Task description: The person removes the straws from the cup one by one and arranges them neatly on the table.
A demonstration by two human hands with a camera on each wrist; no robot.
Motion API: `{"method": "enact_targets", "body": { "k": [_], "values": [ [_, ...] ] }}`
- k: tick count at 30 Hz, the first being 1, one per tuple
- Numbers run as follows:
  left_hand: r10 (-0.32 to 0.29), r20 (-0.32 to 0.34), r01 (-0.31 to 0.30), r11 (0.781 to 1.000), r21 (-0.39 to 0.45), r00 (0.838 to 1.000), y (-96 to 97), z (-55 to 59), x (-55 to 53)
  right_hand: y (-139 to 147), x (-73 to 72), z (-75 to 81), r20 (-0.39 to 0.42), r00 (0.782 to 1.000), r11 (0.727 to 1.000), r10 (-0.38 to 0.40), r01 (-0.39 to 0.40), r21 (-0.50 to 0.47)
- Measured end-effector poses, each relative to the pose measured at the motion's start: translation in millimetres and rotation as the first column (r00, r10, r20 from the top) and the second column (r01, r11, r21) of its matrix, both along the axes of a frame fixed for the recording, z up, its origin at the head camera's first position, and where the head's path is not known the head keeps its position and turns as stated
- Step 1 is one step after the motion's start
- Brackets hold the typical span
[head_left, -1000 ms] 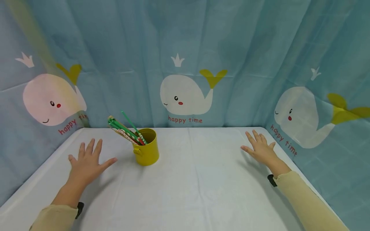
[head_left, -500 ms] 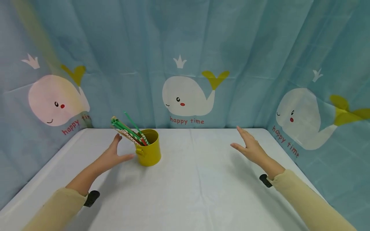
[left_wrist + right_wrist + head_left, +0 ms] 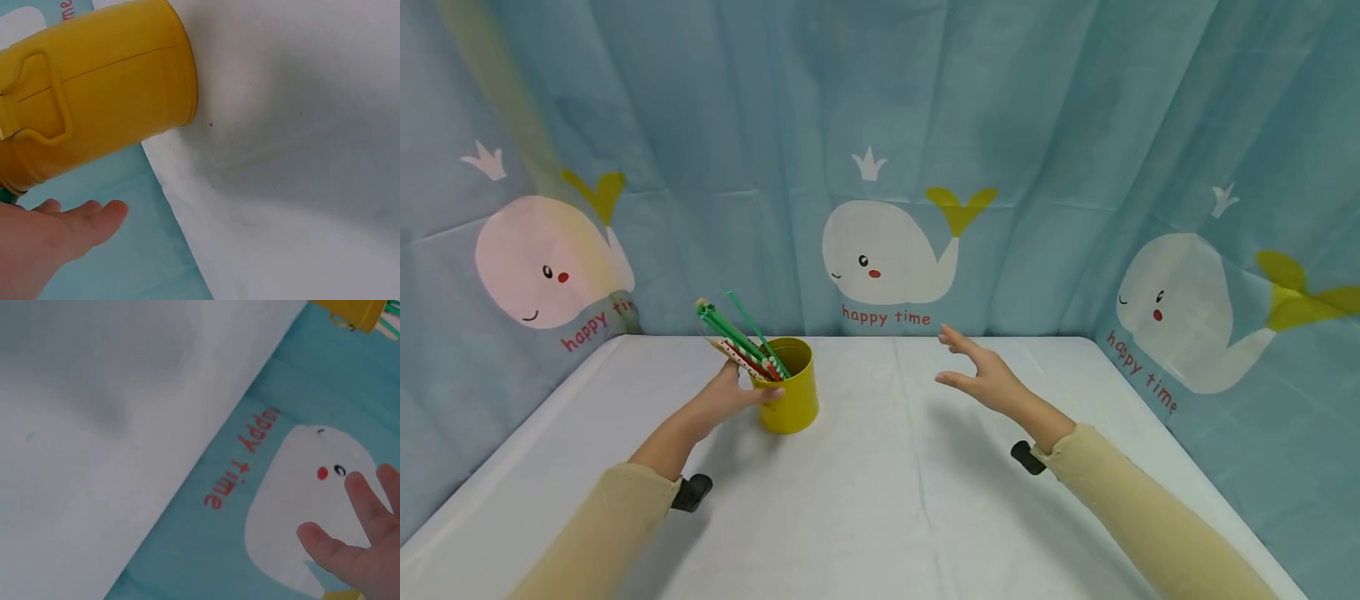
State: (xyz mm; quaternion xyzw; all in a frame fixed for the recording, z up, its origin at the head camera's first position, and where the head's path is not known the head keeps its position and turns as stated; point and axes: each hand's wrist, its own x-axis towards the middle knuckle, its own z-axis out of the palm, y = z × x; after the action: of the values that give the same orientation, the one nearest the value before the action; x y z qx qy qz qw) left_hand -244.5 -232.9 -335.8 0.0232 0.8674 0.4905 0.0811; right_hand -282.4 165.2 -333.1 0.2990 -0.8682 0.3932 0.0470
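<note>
A yellow metal pail (image 3: 799,402) with a small wire handle loop on its side (image 3: 125,69) stands upright on the white-covered table. Thin green, red and white patterned sticks (image 3: 737,337), like paper straws, lean out of it to the left. My left hand (image 3: 718,406) reaches round the pail's left side near the rim, thumb in front and the other fingers behind. In the left wrist view its visible fingers (image 3: 103,222) are straight, with a gap to the pail. To the pail's right my right hand (image 3: 988,379) hovers over the table, fingers spread and holding nothing.
White cloth (image 3: 865,500) covers the table. A blue curtain (image 3: 1037,125) printed with whales hangs along the back and both sides. Dark bands (image 3: 691,492) show at both sleeve cuffs.
My left hand has moved right and forward from the table's left side to the pail. My right hand has turned and come left toward the middle. The pail stays in place.
</note>
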Motion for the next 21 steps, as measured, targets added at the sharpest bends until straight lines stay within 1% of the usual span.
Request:
{"method": "enact_targets", "body": {
  "k": [3,6,12,14,18,19,21],
  "values": [
    [0.000,0.000,0.000,1.000,0.017,1.000,2.6,-2.9,-4.7,-17,-3.3,-2.0,0.043,0.998,0.998,0.051,-0.049,-0.043],
    [-0.012,-0.035,0.014,0.999,0.045,0.999,3.6,-5.7,-8.7,-34,-7.5,-5.9,0.079,0.993,0.994,0.086,-0.080,-0.072],
    [-0.027,-0.090,0.031,0.998,0.046,0.996,3.2,-12.2,-16.1,-65,-12.4,-11.4,0.129,0.981,0.984,0.147,-0.133,-0.117],
    [-0.037,-0.108,0.041,0.998,0.036,0.993,2.9,-14.1,-18.5,-75,-13.1,-10.4,0.146,0.975,0.980,0.169,-0.150,-0.133],
    [-0.053,-0.125,0.057,0.998,0.029,0.991,2.8,-16.3,-22.6,-96,-14.7,-6.3,0.184,0.963,0.975,0.198,-0.173,-0.143],
    [-0.052,-0.125,0.055,0.998,0.022,0.991,3.0,-16.7,-23.3,-102,-15.1,-4.8,0.185,0.960,0.973,0.209,-0.185,-0.138],
    [-0.022,-0.110,0.022,1.000,0.005,0.994,4.1,-17.3,-23.7,-112,-15.6,-1.9,0.193,0.952,0.968,0.236,-0.214,-0.129]
  ]
}}
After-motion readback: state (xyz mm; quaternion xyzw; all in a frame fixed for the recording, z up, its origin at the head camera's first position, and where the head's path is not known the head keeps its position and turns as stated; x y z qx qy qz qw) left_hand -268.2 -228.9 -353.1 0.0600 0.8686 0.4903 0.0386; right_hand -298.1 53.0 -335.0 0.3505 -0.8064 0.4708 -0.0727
